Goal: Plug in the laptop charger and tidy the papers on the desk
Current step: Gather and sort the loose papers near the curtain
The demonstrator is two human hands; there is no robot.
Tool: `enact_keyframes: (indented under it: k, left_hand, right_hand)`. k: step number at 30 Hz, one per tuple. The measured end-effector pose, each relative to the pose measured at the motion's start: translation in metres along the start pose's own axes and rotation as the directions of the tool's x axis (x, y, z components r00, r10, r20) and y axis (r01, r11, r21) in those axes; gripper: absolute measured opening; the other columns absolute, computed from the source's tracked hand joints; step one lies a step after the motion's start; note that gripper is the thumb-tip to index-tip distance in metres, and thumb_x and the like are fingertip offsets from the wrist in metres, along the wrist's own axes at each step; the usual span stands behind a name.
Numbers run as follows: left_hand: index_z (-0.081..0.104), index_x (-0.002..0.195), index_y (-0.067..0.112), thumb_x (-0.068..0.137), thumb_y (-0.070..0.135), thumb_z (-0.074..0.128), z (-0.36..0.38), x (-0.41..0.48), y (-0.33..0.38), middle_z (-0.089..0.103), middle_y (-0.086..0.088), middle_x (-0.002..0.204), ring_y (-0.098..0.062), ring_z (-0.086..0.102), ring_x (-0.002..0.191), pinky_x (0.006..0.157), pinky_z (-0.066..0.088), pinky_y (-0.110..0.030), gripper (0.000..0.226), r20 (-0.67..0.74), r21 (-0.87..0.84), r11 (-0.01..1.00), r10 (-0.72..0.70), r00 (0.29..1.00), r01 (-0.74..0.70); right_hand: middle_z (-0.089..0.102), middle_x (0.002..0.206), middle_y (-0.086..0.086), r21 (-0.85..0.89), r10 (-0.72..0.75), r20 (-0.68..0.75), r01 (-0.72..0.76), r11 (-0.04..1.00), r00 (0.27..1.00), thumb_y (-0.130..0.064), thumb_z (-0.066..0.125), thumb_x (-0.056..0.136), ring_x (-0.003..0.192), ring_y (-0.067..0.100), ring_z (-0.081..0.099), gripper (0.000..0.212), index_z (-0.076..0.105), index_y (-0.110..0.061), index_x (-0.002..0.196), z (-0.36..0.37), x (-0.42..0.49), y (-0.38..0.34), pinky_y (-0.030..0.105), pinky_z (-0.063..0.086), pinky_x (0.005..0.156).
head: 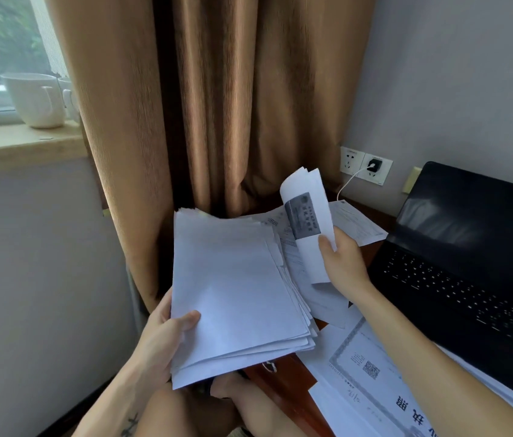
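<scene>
The charger half of the task looks done. A black charger [373,165] sits in the right-hand wall socket [382,178] on the far side of the desk [283,383], and its white cable [348,182] drops down behind the papers. Whether the other end reaches the laptop [469,263] on the right cannot be seen.

The tidying is partway. The left hand [167,332] grips a thick stack of papers [233,285] at its near left corner, thumb on top and fingers underneath, holding it up at the left of the desk. The right hand [343,263] pinches a single curled sheet [309,222] with a dark printed patch, raised just to the right of the stack. I judge this sheet goes onto the stack next.

Left to gather are a few loose sheets [356,225] on the far part of the desk beside the laptop, some more lying under the raised sheet, and a large bordered certificate [368,367] at the near side, partly under the right forearm. The stack's edges fan out at its near right corner, so it will probably want squaring before it is set down
</scene>
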State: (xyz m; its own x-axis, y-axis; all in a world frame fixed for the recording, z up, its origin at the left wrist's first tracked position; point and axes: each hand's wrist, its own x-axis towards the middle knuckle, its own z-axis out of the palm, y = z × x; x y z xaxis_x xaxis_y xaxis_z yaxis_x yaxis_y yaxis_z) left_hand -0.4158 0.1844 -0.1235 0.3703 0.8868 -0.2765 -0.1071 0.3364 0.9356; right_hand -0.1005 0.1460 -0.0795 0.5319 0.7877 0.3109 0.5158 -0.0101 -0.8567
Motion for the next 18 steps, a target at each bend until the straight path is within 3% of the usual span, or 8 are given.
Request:
enact_keyframes:
  k: [4,5,7,8,9,11,15,18]
  left_hand:
    - [0.062,0.125,0.039,0.101,-0.004,0.057,-0.003,0.004,-0.001,0.078,0.002,0.115,-0.029,0.077,0.1,0.097,0.057,-0.056,0.05,0.013,0.064,0.997,-0.033,0.999,0.032]
    - [0.061,0.125,0.04,0.101,-0.003,0.058,-0.004,0.004,0.0,0.078,0.004,0.114,-0.027,0.077,0.1,0.097,0.057,-0.055,0.049,0.025,0.085,0.996,-0.038,0.999,0.036]
    - [0.06,0.128,0.038,0.101,0.0,0.06,-0.009,0.007,0.001,0.078,0.004,0.116,-0.026,0.077,0.102,0.098,0.056,-0.054,0.047,0.037,0.105,0.993,-0.058,0.998,0.053]
    - [0.06,0.129,0.036,0.101,0.001,0.06,-0.011,0.008,0.002,0.078,0.003,0.116,-0.026,0.076,0.102,0.098,0.056,-0.053,0.045,0.045,0.107,0.992,-0.067,0.997,0.062]
    - [0.059,0.13,0.035,0.101,0.002,0.061,-0.012,0.008,0.001,0.078,0.003,0.116,-0.026,0.076,0.102,0.097,0.056,-0.051,0.044,0.049,0.113,0.991,-0.072,0.996,0.066]
    - [0.058,0.131,0.034,0.102,0.004,0.061,-0.013,0.009,0.001,0.078,0.002,0.116,-0.025,0.076,0.102,0.094,0.057,-0.048,0.043,0.051,0.135,0.988,-0.078,0.996,0.07]
    - [0.056,0.135,0.034,0.104,0.012,0.059,-0.013,0.01,-0.002,0.077,0.002,0.117,-0.026,0.076,0.102,0.091,0.058,-0.047,0.038,0.04,0.108,0.992,-0.075,0.996,0.071]
    - [0.063,0.134,0.028,0.109,0.04,0.046,-0.01,0.008,-0.001,0.077,-0.003,0.12,-0.029,0.076,0.104,0.087,0.057,-0.046,0.032,0.03,-0.049,0.994,-0.091,0.995,0.092]
  right_hand:
    - [0.067,0.091,0.013,-0.115,-0.171,0.236,0.202,0.973,0.957,-0.026,0.042,0.109,0.085,0.027,0.064,0.021,0.061,-0.026,0.117,0.018,-0.014,-0.014,0.045,0.053,0.078]
    - [0.066,0.086,0.009,-0.16,-0.191,0.31,0.25,0.955,0.931,-0.028,0.042,0.109,0.077,0.022,0.064,0.023,0.06,-0.029,0.123,0.024,-0.018,-0.014,0.042,0.053,0.07]
    - [0.064,0.081,-0.009,-0.216,-0.178,0.444,0.297,0.93,0.878,-0.025,0.044,0.109,0.07,0.003,0.06,0.029,0.06,-0.031,0.132,0.034,-0.028,-0.016,0.025,0.049,0.059]
    - [0.066,0.092,-0.015,-0.239,-0.165,0.492,0.315,0.918,0.855,-0.024,0.045,0.108,0.081,-0.004,0.061,0.031,0.06,-0.03,0.135,0.038,-0.033,-0.014,0.019,0.051,0.069]
    - [0.069,0.11,-0.014,-0.262,-0.164,0.525,0.342,0.903,0.835,-0.024,0.046,0.108,0.099,-0.005,0.062,0.033,0.06,-0.029,0.137,0.041,-0.037,-0.01,0.021,0.053,0.085]
    - [0.065,0.131,-0.009,-0.298,-0.167,0.57,0.392,0.87,0.804,-0.023,0.047,0.107,0.12,0.006,0.059,0.033,0.062,-0.029,0.137,0.042,-0.043,-0.001,0.032,0.048,0.103]
    - [0.069,0.122,-0.017,-0.241,-0.181,0.555,0.365,0.899,0.812,-0.02,0.056,0.103,0.115,-0.003,0.06,0.027,0.072,-0.033,0.121,0.037,-0.051,-0.001,0.026,0.047,0.102]
    - [0.07,0.116,-0.019,-0.19,-0.175,0.586,0.344,0.92,0.791,-0.017,0.064,0.099,0.113,-0.003,0.061,0.026,0.076,-0.035,0.115,0.033,-0.058,-0.004,0.021,0.047,0.1]
